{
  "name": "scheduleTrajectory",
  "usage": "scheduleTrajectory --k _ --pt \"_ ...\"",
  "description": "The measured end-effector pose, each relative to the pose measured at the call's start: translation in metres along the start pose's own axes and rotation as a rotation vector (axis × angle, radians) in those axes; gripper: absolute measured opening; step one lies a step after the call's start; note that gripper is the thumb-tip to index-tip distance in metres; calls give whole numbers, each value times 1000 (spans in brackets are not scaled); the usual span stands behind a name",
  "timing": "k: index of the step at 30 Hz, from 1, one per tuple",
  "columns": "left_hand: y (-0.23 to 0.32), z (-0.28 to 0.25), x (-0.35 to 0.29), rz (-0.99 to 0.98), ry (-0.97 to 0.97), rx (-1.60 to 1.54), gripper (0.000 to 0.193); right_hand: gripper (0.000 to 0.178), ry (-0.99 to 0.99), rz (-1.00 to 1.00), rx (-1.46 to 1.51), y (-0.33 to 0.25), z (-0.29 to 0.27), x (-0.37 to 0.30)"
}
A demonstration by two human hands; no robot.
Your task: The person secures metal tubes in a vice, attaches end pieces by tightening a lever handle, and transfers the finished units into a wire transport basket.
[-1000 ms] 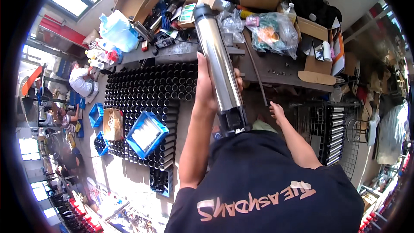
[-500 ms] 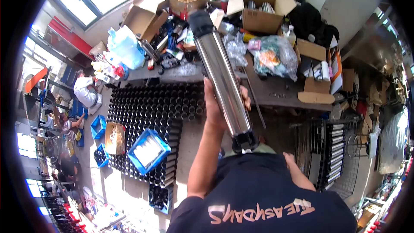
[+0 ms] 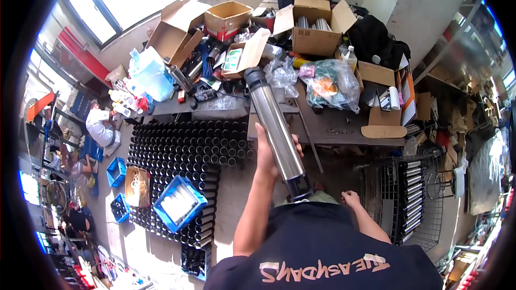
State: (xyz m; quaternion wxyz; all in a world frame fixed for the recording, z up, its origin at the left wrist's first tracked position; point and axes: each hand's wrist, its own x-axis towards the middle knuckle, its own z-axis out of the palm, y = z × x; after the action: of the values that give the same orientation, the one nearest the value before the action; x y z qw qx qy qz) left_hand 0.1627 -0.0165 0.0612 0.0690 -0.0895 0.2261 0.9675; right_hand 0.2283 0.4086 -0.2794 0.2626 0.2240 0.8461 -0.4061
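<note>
My left hand point(image 3: 267, 156) is wrapped round the middle of a polished metal tube with black end caps point(image 3: 277, 131). Fingertips show on the far side of it. The tube is tilted, its upper end leaning left toward the workbench point(image 3: 338, 121) and its lower end close to my body. Off to the right, at waist height, my right hand point(image 3: 351, 200) is apart from the tube. Its fingers are curled together, and whatever may be in them is too small or hidden to make out.
Rows of black-rimmed tubes point(image 3: 177, 142) stand on the floor at left, with a blue crate point(image 3: 200, 204) on them. Cardboard boxes point(image 3: 317, 41) and plastic bags point(image 3: 330, 86) crowd the bench. A wire cart point(image 3: 430, 225) holds metal tubes at right. A person point(image 3: 102, 123) crouches far left.
The tube's upper end has come down, and the tube now sits farther from the view. My right hand has emerged beside my waist. The surroundings have shifted slightly in view.
</note>
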Motion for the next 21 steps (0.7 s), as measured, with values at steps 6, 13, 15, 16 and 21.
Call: scheduleTrajectory --k 6,13,15,16,21 --pt "18 8 -4 80 -225 -120 87 45 -3 26 -274 39 4 -11" --pt "47 30 -16 195 -143 57 92 48 -99 53 -229 48 9 -18" --pt "49 44 -30 458 -21 307 104 48 -81 -19 -264 40 -2 -17" --pt "49 32 -16 379 -91 141 103 45 -45 -8 -234 36 1 -7" --pt "36 -3 6 186 -156 -36 89 33 -97 -33 -238 8 -6 -11"
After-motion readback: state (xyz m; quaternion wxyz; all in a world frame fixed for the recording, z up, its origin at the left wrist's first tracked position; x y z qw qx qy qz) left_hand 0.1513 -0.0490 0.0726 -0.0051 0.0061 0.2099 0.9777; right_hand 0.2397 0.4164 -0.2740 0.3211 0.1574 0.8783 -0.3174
